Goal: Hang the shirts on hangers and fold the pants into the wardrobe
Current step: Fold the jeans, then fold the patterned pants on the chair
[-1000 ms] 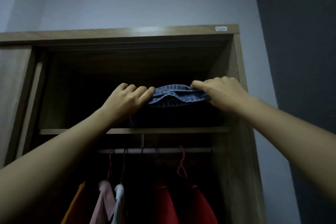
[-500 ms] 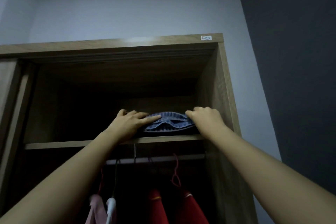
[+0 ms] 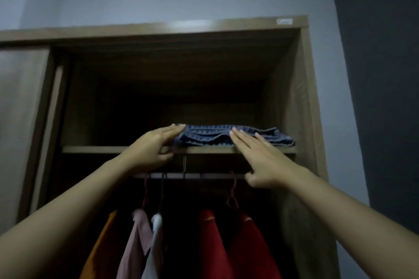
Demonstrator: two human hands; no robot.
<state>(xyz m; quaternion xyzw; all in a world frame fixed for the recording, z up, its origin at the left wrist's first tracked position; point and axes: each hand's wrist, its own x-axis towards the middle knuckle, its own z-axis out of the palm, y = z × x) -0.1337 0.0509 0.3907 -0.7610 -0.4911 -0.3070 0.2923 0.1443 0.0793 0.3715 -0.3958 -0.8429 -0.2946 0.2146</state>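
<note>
A folded pair of blue denim pants (image 3: 226,135) lies on the wardrobe's upper shelf (image 3: 90,149), toward its right side. My left hand (image 3: 154,149) is at the pants' left end, fingers straight, fingertips touching the cloth. My right hand (image 3: 260,158) is in front of the pants' middle with fingers stretched out flat, fingertips at the front fold. Neither hand grips anything. Below the shelf, shirts hang from a rail (image 3: 192,175): an orange one (image 3: 99,247), a pink one (image 3: 136,242), a white one (image 3: 154,249) and two red ones (image 3: 226,244).
The wardrobe's right side panel (image 3: 301,142) stands close beside the pants. A sliding door (image 3: 20,131) covers the left part. The shelf's left half is dark. A red hanger hook (image 3: 232,192) sits on the rail under my right hand.
The pants went down onto the shelf and both hands let go of them. My fingers have straightened and both hands have drawn back toward me.
</note>
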